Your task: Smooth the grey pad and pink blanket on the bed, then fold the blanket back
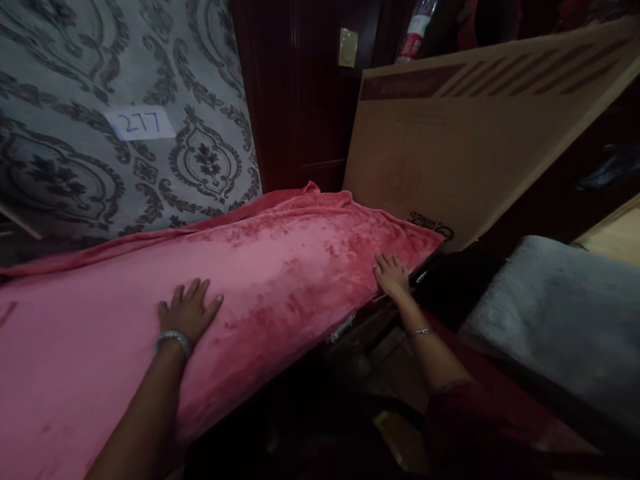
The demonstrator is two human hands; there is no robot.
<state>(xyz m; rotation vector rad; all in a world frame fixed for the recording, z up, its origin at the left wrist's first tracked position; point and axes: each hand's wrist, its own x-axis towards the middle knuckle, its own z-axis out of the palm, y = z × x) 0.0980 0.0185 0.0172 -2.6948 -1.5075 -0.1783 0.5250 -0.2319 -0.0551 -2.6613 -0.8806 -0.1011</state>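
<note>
The single head-worn camera looked forward and down from close above a pink velvety blanket [280, 267], which filled the frame from 9 o'clock to centre. It faced a damask-patterned wall [75, 73] at 11 o'clock and a large leaning cardboard box [475, 140] at 1 o'clock. Both forearms entered from 6 o'clock, the near foreground in dark shadow.

A bed [350, 327] is seen running from lower left to centre right, its dark edge shown only beneath the covering. It is covered by a pink blanket [280, 267], plush and spread nearly flat, with creases gathered along the far edge by the wall. The left hand [189, 310] is laid flat on the blanket, fingers spread. The right hand [391, 275] is pressed on the blanket's right end, near the bed's edge.
</note>
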